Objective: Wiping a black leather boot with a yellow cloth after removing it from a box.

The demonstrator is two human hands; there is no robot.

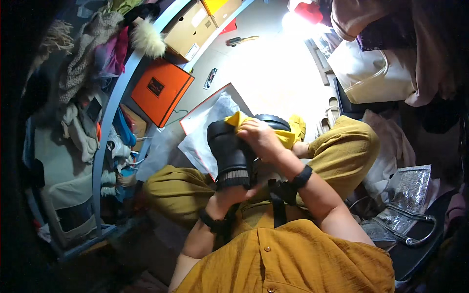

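My left hand (234, 196) holds a black ankle boot (227, 146) from its ribbed opening; the fingers are partly hidden by the boot. The boot's toe points away from me, above my crossed legs. My right hand (262, 139) grips a yellow cloth (284, 136) and presses it against the side of the boot near the toe. Behind that hand lies a second black shoe (273, 121), its thick ridged sole partly showing. An open shoebox (234, 91) with white tissue paper (198, 141) sits just beyond the boot.
A shoe rack with a pale blue frame (104, 146) curves along the left, with an orange box (161, 93) beside it. A tube (210, 78) and a brush (242, 40) lie on the brightly lit floor. At right are beige shoes (328, 113), a white bag (373, 73) and a silver insulated pouch (410, 194).
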